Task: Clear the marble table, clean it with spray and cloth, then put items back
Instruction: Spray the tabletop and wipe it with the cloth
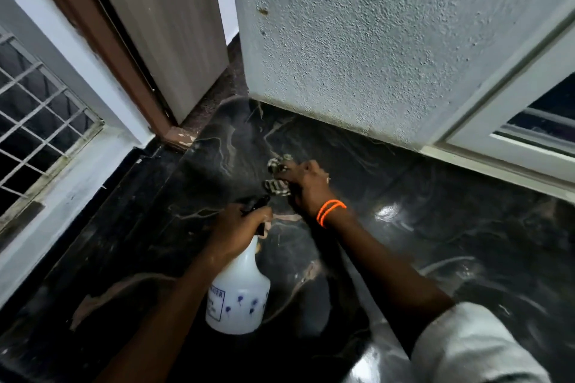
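**Spray and wipe on bare black marble**

Nearest the head camera, a white sleeve (476,348) covers the right upper arm. The left hand (239,228) grips the translucent white plastic spray bottle (238,292) by its black trigger head. The right hand (306,185), with orange wristbands (330,211), presses a bunched checked cloth (277,177) onto the dark veined marble table (435,227) near the textured wall (373,40). Risk: spray on the glossy slab could make the cloth skid.

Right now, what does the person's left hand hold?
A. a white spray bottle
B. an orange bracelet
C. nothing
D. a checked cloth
A: the left hand grips the neck of the white spray bottle at its black trigger, above the dark marble table, while the right hand presses the checked cloth on the marble.
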